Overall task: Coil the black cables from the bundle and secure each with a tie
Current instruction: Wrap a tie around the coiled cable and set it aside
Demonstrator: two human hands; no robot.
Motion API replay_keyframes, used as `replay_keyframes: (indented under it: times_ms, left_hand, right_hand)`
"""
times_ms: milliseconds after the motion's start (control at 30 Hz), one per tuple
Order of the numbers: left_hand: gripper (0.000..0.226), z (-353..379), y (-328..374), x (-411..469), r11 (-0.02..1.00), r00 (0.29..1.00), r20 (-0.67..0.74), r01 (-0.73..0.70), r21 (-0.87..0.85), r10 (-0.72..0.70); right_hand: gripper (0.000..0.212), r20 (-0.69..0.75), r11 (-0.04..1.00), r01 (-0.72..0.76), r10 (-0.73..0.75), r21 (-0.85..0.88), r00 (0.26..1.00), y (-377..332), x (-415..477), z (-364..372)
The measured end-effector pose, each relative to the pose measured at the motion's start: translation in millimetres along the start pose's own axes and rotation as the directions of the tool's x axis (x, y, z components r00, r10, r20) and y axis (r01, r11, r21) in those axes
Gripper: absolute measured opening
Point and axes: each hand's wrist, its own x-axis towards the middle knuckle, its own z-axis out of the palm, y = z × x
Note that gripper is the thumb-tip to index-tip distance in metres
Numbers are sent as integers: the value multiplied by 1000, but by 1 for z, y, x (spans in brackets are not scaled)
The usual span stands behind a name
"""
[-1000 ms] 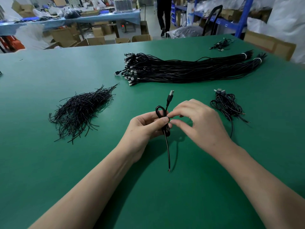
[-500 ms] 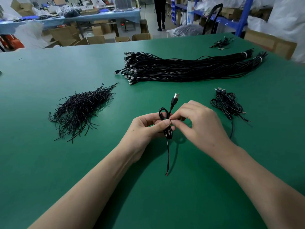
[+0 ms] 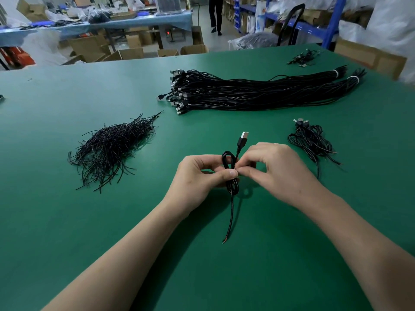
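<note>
Cable (image 3: 242, 142): 1, coiled, pinched by fingers (image 3: 229, 173) of left hand (image 3: 197, 176), right hand (image 3: 278, 171); 2 tied bundles (image 3: 269, 93).

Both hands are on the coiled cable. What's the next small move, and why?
Likely twist a tie closed round the coil's waist with the right hand while the left hand pinches it: the coiled cable is looped, both hands meet at its middle, no tie shows there.

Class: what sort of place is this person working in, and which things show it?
Probably a small factory or warehouse packing area: a big green worktable holds a bundle of black cables and a heap of ties, with cardboard boxes and blue storage racks behind.
</note>
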Motion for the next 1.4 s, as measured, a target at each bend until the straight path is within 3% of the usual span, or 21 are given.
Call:
replay_keyframes:
  times_ms: [100, 200, 300, 367, 467, 600, 700, 900, 1000, 1067, 1167, 1267, 1300, 1400]
  left_hand:
    - [8, -1, 2, 1, 999, 1000, 12, 6, -31, -6]
    - [17, -2, 0, 1, 998, 1000, 8, 11, -57, -10]
    - [6, 0, 1, 1, 1000, 1000, -19, -21, -1, 21]
    - [11, 1, 4, 1, 998, 997, -52, -51, 23, 52]
    - [15, 3, 8, -1, 997, 991, -105, -82, -1, 82]
    - [19, 5, 11, -3, 991, 973, -194, -131, -36, 122]
    - [17, 4, 12, -3, 968, 946, -221, -214, 133, 239]
    - [17, -4, 16, 0, 718, 807, -108, -445, 536, 581]
    - [18, -4, 16, -1, 662, 789, -27, -495, 563, 613]
    - [20, -4, 16, -4, 743, 838, -8, -480, 466, 546]
    - [32, 0, 20, -5, 964, 959, -97, -261, 55, 266]
    - [17, 4, 23, -2, 986, 989, -146, -20, -163, -4]
    - [14, 3, 22, -1, 982, 989, -128, 43, -185, -67]
    - [40, -4, 18, -1, 957, 970, 13, 242, -163, -243]
  right_hand:
    - [5, -17, 992, 86, -88, -93, 996, -4, -1, -4]
    - [8, -18, 988, 109, -112, -107, 994, -7, -2, -4]
    - [11, -33, 998, 38, -40, -41, 999, -11, -3, 0]
    - [11, -42, 999, -34, 33, -26, 999, -13, -3, 3]
    - [14, -30, 976, -116, 123, 182, 992, -14, -2, 9]
    - [19, 17, 846, -203, 224, 493, 974, -19, 1, 14]
    - [21, 80, 693, -257, 278, 674, 957, -22, 4, 16]
    - [20, 281, 403, -371, 266, 836, 922, -20, 3, 13]
    - [22, 307, 315, -382, 263, 869, 915, -20, 1, 12]
    - [20, 230, 395, -331, 282, 857, 932, -20, 1, 10]
    - [21, 34, 691, -201, 248, 695, 968, -18, 2, 8]
    - [19, -138, 926, -69, 128, 370, 982, -20, 1, 10]
    - [17, -169, 959, -39, 89, 279, 982, -20, 2, 10]
    - [13, -183, 996, 4, 12, 85, 983, -18, 1, 9]
